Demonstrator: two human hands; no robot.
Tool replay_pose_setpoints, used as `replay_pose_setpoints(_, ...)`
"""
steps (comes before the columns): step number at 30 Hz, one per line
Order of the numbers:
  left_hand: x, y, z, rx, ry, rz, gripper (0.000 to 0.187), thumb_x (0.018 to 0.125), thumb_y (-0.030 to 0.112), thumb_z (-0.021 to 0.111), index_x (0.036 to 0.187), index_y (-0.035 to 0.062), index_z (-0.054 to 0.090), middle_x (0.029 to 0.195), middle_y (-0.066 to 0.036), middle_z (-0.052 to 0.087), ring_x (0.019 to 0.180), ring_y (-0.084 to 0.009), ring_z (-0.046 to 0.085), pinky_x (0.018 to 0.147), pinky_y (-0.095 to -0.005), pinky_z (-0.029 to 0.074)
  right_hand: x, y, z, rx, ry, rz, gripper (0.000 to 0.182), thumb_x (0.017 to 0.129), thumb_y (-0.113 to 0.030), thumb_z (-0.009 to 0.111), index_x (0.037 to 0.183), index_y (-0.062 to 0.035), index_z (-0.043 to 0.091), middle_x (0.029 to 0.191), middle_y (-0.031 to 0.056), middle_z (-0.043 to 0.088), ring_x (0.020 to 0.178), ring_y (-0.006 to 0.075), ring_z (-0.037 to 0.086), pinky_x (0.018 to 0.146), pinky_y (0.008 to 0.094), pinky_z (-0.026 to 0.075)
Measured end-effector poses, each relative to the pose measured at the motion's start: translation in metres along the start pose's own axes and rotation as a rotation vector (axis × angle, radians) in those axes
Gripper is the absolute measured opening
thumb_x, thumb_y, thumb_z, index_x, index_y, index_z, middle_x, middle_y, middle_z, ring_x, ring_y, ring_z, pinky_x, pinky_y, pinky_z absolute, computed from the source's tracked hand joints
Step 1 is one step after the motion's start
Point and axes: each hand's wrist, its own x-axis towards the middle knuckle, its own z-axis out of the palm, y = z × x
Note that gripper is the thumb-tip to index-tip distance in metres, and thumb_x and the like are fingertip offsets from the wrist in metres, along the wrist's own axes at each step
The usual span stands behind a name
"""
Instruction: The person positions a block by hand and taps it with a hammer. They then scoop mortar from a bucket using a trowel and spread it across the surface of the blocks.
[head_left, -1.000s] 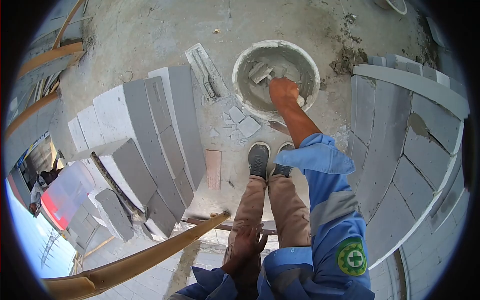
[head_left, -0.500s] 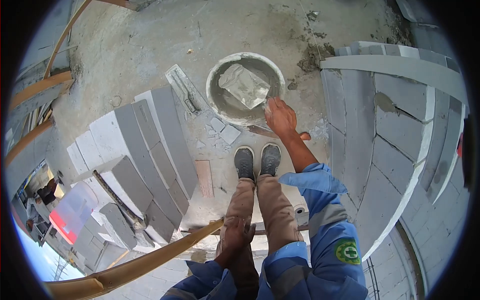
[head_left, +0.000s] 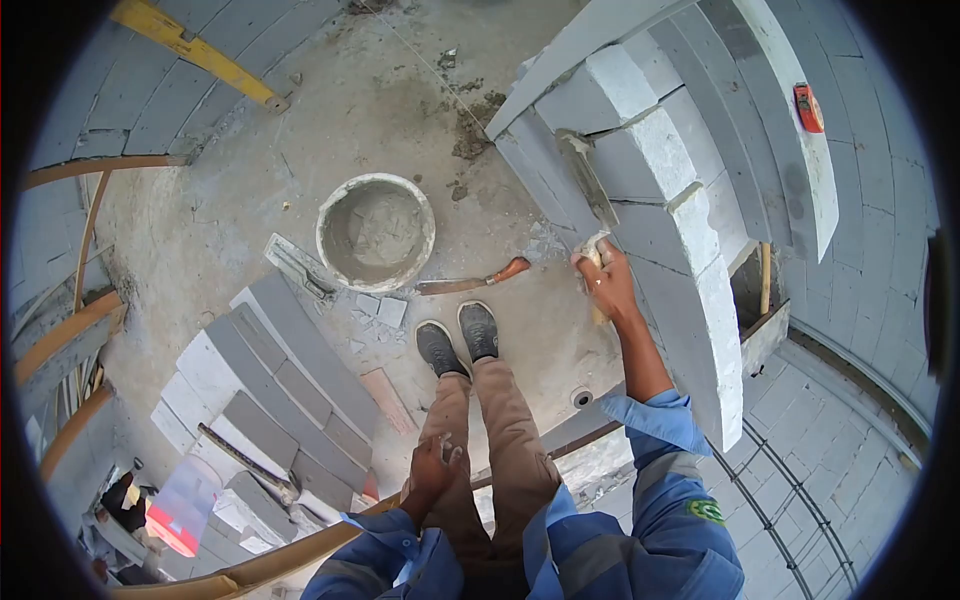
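Note:
My right hand (head_left: 605,282) is closed round the wooden handle of a trowel (head_left: 588,182). The trowel's long metal blade is seen nearly edge-on, against the side of the grey block wall (head_left: 650,160), and wet mortar clings near its tip. Pale mortar also marks my fingers. My left hand (head_left: 432,470) lies over my left thigh with nothing plainly in it, its fingers loosely bent and smeared grey. A round bucket (head_left: 427,245) of grey mortar stands on the floor beyond my shoes.
A hand saw (head_left: 475,283) and a notched float (head_left: 300,265) lie near the bucket, among broken block pieces (head_left: 380,309). Stacked blocks (head_left: 285,370) stand at left. A red tape measure (head_left: 808,108) sits on the right-hand wall. Steel bars (head_left: 790,500) run at lower right.
My right hand has moved from the bucket rightward to the block wall, taking the mortar-covered trowel out of the bucket. The view has turned to the right. My left hand stays by my thigh.

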Motion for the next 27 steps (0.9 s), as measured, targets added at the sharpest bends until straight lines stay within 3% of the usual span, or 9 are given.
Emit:
replay_pose_setpoints(2, -0.003, 0.003, -0.004, 0.04, -0.021, 0.05, 0.043, 0.082, 0.029, 0.071, 0.117, 0.0048, 0.062, 0.097, -0.015, 0.067, 0.092, -0.0352, 0.063, 0.084, -0.0457, 0.048, 0.01, -0.012, -0.024, 0.281, -0.1, 0.2, 0.014, 0.087, -0.016, 0.065, 0.092, -0.0037, 0.062, 0.073, 0.0016, 0.059, 0.057, 0.0105, 0.054, 0.05, 0.0275, 0.046)
replay_pose_setpoints(5, -0.003, 0.006, -0.009, 0.067, -0.048, 0.125, 0.043, 0.082, 0.028, 0.071, 0.117, 0.0039, 0.062, 0.096, -0.014, 0.067, 0.091, -0.034, 0.064, 0.082, -0.0455, 0.048, -0.006, -0.018, -0.035, 0.357, -0.081, 0.239, 0.014, 0.087, -0.017, 0.065, 0.09, -0.0036, 0.062, 0.072, 0.002, 0.058, 0.056, 0.0105, 0.053, 0.049, 0.0276, 0.045)
replay_pose_setpoints(11, 0.0, 0.009, -0.013, 0.057, -0.032, 0.153, 0.044, 0.081, 0.028, 0.072, 0.117, 0.0032, 0.061, 0.096, -0.014, 0.067, 0.09, -0.0334, 0.064, 0.081, -0.0455, 0.048, -0.071, 0.009, -0.02, 0.179, 0.136, 0.135, 0.019, 0.086, -0.02, 0.067, 0.087, -0.002, 0.062, 0.07, 0.0017, 0.056, 0.06, 0.0096, 0.053, 0.052, 0.029, 0.045)
replay_pose_setpoints(12, 0.002, 0.008, -0.014, 0.053, -0.035, 0.149, 0.045, 0.081, 0.028, 0.072, 0.117, 0.003, 0.061, 0.096, -0.014, 0.067, 0.09, -0.0335, 0.065, 0.081, -0.0455, 0.048, -0.067, 0.016, -0.014, -0.011, 0.123, 0.068, 0.023, 0.085, -0.022, 0.067, 0.089, 0.0003, 0.06, 0.071, 0.01, 0.06, 0.063, 0.0203, 0.06, 0.061, 0.0356, 0.049)
replay_pose_setpoints(13, 0.002, 0.006, -0.015, 0.05, -0.031, 0.147, 0.045, 0.081, 0.028, 0.072, 0.117, 0.003, 0.061, 0.096, -0.014, 0.067, 0.09, -0.0335, 0.065, 0.081, -0.0455, 0.048, -0.062, 0.024, -0.009, -0.013, 0.12, 0.065, 0.023, 0.085, -0.022, 0.067, 0.089, 0.0003, 0.06, 0.071, 0.01, 0.06, 0.063, 0.0203, 0.06, 0.061, 0.0356, 0.049)
replay_pose_setpoints(15, 0.005, 0.005, -0.016, 0.048, -0.058, 0.138, 0.046, 0.082, 0.028, 0.072, 0.118, 0.0032, 0.061, 0.098, -0.015, 0.068, 0.09, -0.0339, 0.065, 0.079, -0.0453, 0.049, -0.032, 0.014, 0.011, -0.119, 0.115, -0.024, 0.027, 0.085, -0.023, 0.067, 0.09, 0.0016, 0.058, 0.075, 0.0201, 0.063, 0.069, 0.0341, 0.063, 0.069, 0.0414, 0.049)
replay_pose_setpoints(18, 0.006, 0.004, -0.015, 0.044, -0.039, 0.088, 0.046, 0.082, 0.028, 0.072, 0.12, 0.0035, 0.06, 0.099, -0.015, 0.068, 0.091, -0.0342, 0.066, 0.079, -0.0453, 0.05, 0.021, 0.023, 0.034, -0.268, 0.188, -0.041, 0.029, 0.085, -0.025, 0.068, 0.091, 0.0017, 0.057, 0.08, 0.0253, 0.064, 0.074, 0.042, 0.063, 0.071, 0.0446, 0.049)
replay_pose_setpoints(22, 0.004, 0.016, -0.017, 0.0, -0.047, -0.008, 0.047, 0.082, 0.028, 0.072, 0.12, 0.003, 0.06, 0.1, -0.016, 0.068, 0.092, -0.0345, 0.066, 0.081, -0.0449, 0.052, 0.023, 0.013, 0.038, -0.216, 0.241, -0.08, 0.029, 0.085, -0.024, 0.068, 0.092, 0.002, 0.057, 0.078, 0.0234, 0.064, 0.072, 0.0377, 0.064, 0.069, 0.0428, 0.049)
replay_pose_setpoints(27, 0.003, 0.029, -0.013, -0.042, -0.055, 0.003, 0.051, 0.081, 0.031, 0.073, 0.122, 0.0035, 0.06, 0.102, -0.018, 0.069, 0.094, -0.0354, 0.067, 0.083, -0.0448, 0.052, -0.001, -0.012, 0.027, 0.069, 0.233, -0.044, 0.023, 0.088, -0.02, 0.069, 0.089, 0.0004, 0.058, 0.07, 0.0109, 0.06, 0.063, 0.0182, 0.055, 0.061, 0.0348, 0.046)
